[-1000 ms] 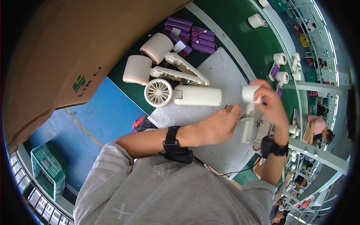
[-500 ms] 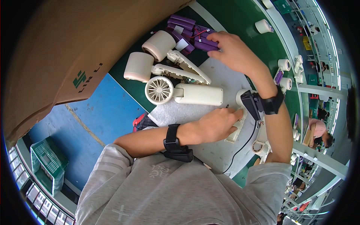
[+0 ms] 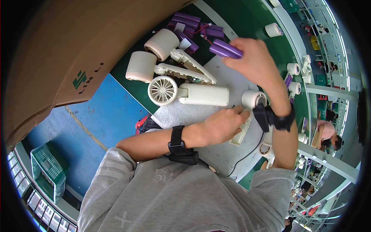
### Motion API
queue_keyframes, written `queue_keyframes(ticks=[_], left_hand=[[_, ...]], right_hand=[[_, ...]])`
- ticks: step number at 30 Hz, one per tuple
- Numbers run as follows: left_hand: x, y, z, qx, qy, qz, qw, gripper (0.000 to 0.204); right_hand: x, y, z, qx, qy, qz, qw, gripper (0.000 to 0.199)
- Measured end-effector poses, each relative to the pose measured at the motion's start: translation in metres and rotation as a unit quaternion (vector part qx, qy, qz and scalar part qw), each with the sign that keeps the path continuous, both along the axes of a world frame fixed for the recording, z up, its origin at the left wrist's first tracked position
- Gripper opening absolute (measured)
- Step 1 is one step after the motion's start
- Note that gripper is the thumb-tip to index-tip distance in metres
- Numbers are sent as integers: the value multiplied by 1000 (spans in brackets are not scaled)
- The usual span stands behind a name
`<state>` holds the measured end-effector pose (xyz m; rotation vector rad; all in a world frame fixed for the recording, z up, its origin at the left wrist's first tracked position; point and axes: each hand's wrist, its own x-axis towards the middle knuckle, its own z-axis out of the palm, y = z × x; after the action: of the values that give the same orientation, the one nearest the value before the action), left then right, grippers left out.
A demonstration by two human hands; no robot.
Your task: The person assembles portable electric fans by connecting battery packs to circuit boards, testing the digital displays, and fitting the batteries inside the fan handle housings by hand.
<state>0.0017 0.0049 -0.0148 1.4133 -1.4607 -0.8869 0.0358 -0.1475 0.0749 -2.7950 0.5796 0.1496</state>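
Note:
My right hand (image 3: 253, 62) grips a purple battery pack (image 3: 225, 49) of paired cells, raised over the bench, a red wire trailing from its far end. My left hand (image 3: 222, 127) is closed on the cream handheld fan (image 3: 253, 99), whose round head points away from me and whose handle lies partly under the fingers. To its left a second handheld fan (image 3: 205, 95) with a spoked round grille lies flat on the grey mat (image 3: 174, 116). Two more fans with opened handles (image 3: 181, 70) lie behind it, circuit parts showing inside. Further back sits a pile of purple battery packs (image 3: 187, 21).
A large brown cardboard box (image 3: 46, 50) takes up the left side. A black cable (image 3: 245, 157) crosses the mat. More fan parts (image 3: 293, 69) stand along the green belt at right. A green basket (image 3: 50, 166) sits at lower left, and a person (image 3: 327, 130) works far right.
My right hand has taken a battery pack off the pile and brought it right and toward me. My left hand stays on the fan, nearly still.

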Motion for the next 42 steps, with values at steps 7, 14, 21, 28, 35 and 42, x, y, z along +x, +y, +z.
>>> queue_keyframes(ticks=[7, 14, 21, 28, 35, 42], left_hand=[[4, 2, 0, -30, 6, -16, 999, 31], [5, -3, -3, -34, 8, -62, 997, 33], [10, -10, 0, 1, 48, -95, 994, 34], [7, -11, 6, 36, 57, -95, 993, 34], [11, -10, 11, 86, 47, -72, 993, 37], [12, -13, 9, 64, 31, -89, 994, 35]], right_hand=[[-150, 17, 54, 429, -264, -182, 844, 47], [-237, 57, -19, 557, -339, -201, 731, 31], [-211, 88, -56, 117, -285, -215, 927, 19], [-213, 89, -78, 71, -308, -195, 928, 24], [-209, 91, -79, 92, -309, -205, 924, 19], [-207, 95, -77, 106, -296, -214, 925, 18]])
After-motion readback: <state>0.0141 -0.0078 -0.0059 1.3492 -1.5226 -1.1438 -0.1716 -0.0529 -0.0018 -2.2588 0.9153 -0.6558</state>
